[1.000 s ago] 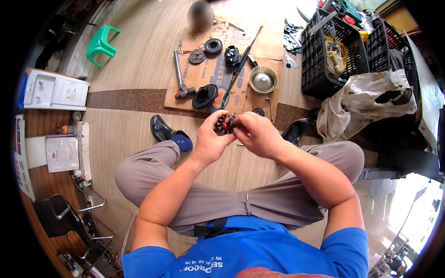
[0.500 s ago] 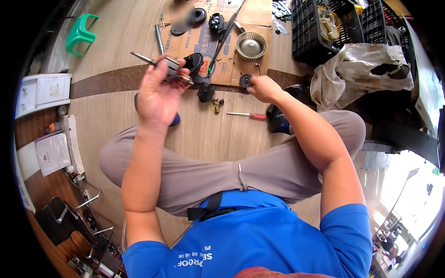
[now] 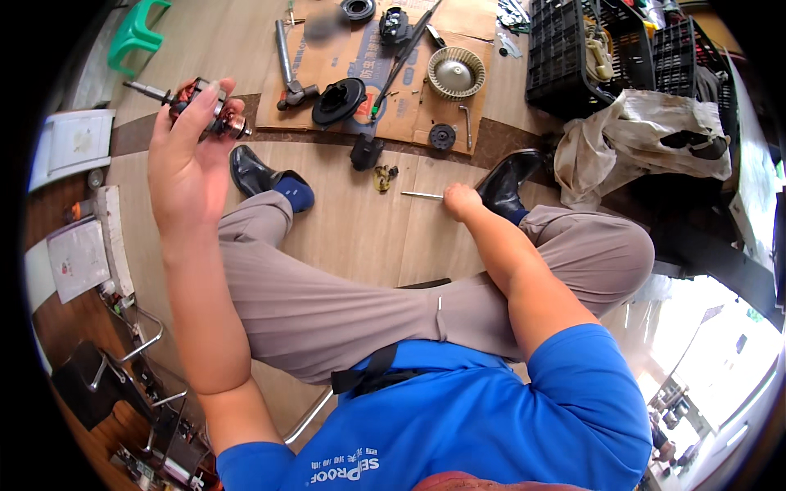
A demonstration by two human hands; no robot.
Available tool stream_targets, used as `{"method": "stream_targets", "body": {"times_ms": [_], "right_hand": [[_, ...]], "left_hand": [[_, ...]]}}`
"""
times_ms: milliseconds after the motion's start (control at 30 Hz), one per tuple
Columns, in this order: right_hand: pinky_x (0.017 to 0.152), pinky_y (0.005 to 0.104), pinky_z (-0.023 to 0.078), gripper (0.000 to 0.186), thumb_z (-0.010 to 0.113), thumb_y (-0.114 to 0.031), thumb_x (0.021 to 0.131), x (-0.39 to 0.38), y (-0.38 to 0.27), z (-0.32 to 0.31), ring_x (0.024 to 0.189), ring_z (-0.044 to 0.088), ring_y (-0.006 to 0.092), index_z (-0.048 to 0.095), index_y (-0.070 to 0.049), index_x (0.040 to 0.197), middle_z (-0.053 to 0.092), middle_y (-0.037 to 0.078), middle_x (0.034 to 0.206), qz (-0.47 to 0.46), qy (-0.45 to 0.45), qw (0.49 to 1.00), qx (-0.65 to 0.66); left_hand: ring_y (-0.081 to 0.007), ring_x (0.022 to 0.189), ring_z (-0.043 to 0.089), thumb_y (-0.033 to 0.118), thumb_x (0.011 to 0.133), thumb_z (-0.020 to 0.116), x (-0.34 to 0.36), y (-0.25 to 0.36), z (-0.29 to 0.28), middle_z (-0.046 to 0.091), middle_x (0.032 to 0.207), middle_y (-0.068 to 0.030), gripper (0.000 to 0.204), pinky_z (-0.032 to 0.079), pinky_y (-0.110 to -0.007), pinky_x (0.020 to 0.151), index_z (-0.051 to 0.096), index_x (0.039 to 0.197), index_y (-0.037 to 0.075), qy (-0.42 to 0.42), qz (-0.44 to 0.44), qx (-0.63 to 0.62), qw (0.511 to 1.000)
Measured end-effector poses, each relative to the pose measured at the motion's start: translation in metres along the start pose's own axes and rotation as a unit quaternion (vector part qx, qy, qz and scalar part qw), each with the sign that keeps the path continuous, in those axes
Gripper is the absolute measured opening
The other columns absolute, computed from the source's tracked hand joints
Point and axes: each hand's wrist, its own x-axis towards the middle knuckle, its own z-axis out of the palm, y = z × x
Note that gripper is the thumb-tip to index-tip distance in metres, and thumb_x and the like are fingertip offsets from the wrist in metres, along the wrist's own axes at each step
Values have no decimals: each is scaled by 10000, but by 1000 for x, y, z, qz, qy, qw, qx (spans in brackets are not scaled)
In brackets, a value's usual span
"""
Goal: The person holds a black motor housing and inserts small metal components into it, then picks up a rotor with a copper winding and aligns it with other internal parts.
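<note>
I have open floor (image 3: 344, 241) ahead, hemmed by the cardboard (image 3: 409, 127) beyond and a black shoe (image 3: 501, 186) just beside my right hand (image 3: 462, 202). My left hand (image 3: 192, 168) grips the armature (image 3: 195, 90) out at the left; the right is closed over the screwdriver (image 3: 422, 195), so I judge this the tool-fetching step, calling for a lift leftward, clear of that shoe

Here we see the motor armature (image 3: 184, 97), raised at left, copper-coloured windings showing, long shaft pointing far left; right of centre, our screwdriver (image 3: 422, 195) points its slim metal shank left, handle covered.
</note>
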Motion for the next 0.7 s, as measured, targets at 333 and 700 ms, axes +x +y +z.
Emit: {"method": "stream_targets", "body": {"times_ms": [333,700], "right_hand": [[936,459,506,297,564,-164,842,44,62,-52,1077,631,414,689,31,1029,655,289,1099,263,111,918,275],[931,478,502,303,598,-233,865,47,38,-44,1071,633,404,666,3,1042,666,264,1095,252,127,906,315]], "left_hand": [[-209,990,624,25,888,669,2,-13,10,619,1179,-156,441,504,-337,875,501,1297,17,-25,-47,68,996],[-187,991,627,8,894,654,11,-19,14,612,1175,-135,472,513,-317,870,461,1325,18,-12,-53,90,994]]}}
